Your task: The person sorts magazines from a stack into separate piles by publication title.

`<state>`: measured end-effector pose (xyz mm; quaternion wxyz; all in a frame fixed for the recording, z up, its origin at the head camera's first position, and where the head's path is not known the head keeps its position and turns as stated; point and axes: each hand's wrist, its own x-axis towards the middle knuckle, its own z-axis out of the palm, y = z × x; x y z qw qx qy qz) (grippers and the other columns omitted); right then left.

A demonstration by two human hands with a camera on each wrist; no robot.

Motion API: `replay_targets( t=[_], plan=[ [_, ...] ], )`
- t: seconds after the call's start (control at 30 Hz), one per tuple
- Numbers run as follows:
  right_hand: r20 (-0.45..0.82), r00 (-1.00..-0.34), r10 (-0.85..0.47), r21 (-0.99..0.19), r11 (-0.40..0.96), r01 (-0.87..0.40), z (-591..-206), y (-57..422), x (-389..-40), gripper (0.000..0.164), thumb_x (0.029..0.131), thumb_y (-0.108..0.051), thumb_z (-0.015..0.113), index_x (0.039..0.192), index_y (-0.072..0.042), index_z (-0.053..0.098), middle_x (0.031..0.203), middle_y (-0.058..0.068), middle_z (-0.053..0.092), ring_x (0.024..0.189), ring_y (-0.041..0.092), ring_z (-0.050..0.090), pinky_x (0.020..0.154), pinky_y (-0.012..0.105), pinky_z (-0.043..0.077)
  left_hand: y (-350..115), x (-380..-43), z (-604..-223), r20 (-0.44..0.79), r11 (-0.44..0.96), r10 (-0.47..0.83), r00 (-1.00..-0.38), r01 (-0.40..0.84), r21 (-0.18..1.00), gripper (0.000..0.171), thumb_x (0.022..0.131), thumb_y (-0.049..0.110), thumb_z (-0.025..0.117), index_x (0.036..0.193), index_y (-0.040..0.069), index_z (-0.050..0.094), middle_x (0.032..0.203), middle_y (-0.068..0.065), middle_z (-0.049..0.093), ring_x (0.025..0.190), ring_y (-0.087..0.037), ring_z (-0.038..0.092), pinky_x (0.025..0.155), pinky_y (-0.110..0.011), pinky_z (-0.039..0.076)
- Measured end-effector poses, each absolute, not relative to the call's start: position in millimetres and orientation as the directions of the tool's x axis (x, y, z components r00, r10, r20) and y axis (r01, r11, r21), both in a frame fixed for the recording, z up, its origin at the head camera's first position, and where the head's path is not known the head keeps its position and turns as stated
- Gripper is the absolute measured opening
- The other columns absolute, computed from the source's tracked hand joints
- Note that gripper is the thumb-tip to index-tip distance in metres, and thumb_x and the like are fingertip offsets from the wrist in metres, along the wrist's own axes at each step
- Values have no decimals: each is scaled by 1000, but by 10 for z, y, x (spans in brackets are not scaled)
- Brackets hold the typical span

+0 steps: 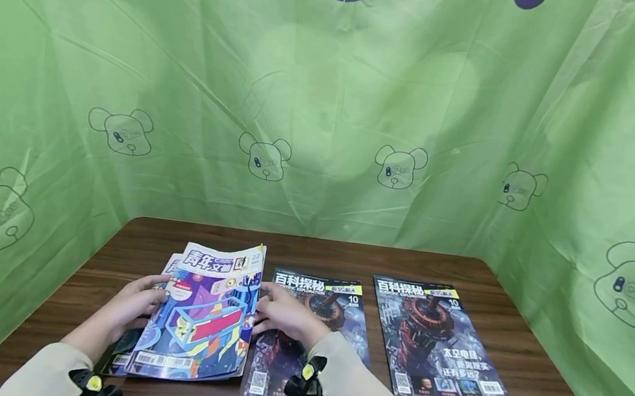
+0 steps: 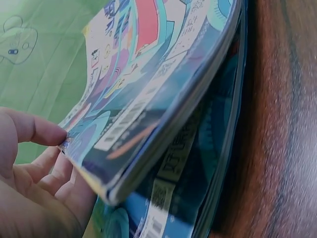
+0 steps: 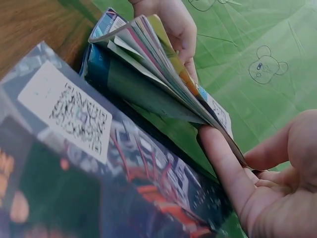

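Observation:
A colourful magazine [image 1: 203, 322] with a purple and blue cover is held by its two side edges, raised at an angle over other magazines. My left hand [image 1: 135, 298] pinches its left edge, thumb on the cover and fingers below, as the left wrist view shows at the magazine's edge [image 2: 111, 163]. My right hand [image 3: 277, 183] grips the opposite edge, with the index finger under the loose pages [image 3: 148, 64]. Beneath it, a similar cover [image 1: 171, 264] and a darker one [image 1: 120, 355] peek out on the left.
Beside the right hand, under its wrist, lies a dark science magazine [image 1: 309, 347] with a space picture. Another copy [image 1: 442, 343] lies flat further right. All rest on a brown wooden table [image 1: 526, 378], with a green bear-patterned cloth [image 1: 335, 95] hanging behind and at both sides.

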<state>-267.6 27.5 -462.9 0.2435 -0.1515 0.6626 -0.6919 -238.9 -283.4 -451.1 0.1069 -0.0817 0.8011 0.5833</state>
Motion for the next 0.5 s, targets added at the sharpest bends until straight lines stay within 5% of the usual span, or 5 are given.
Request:
replay_targets(
  t=[0.5],
  plan=[
    [-108,-877,-468,-993,11,116,-4626,-30,-2649,51,98,7,39,149,8,32,102,18,59,79,27,68,66,41,62,-3059,-2407,-4523,-240,340,-33,-970,-237,910,67,98,16,53,156,-1,23,117,-19,62,89,-20,62,73,-39,59]
  ],
)
